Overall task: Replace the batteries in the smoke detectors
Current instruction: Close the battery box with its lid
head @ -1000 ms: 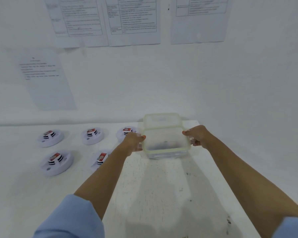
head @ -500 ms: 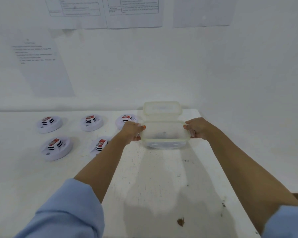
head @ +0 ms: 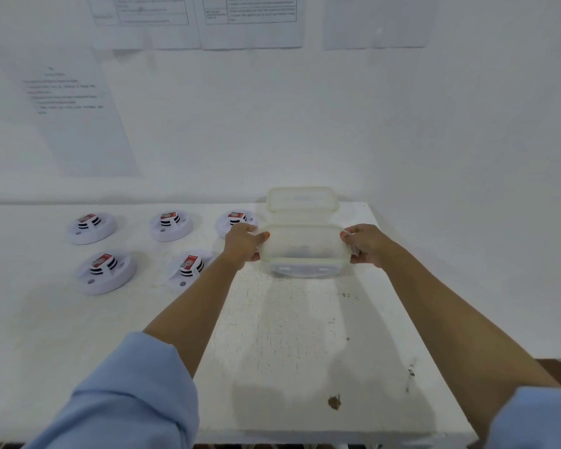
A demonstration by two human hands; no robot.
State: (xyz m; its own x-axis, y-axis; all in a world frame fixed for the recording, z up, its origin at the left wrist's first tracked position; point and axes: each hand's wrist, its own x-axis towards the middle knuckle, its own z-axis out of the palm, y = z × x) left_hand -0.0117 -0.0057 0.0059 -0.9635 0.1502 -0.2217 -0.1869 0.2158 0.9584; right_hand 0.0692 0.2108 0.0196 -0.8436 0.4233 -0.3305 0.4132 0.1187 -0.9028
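Translucent rectangular plastic container [head: 302, 254] now tipped base-forward versus 1.0 s ago, left hand [head: 242, 243] and right hand [head: 366, 244] fingers curled round its short ends, probably to reach batteries (contents unclear); five round white smoke detectors [head: 106, 273] lie untouched left on white table [head: 289, 351].

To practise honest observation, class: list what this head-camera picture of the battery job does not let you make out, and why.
All head view.
1. Contents of the clear container, held by the left hand and right hand: cloudy walls blur them.
2. Wall sheets: print too small and blurred; upper ones cut off by the top edge.
3. Back-right smoke detector: partly hidden behind the left hand.
4. Detector labels: too small to read.
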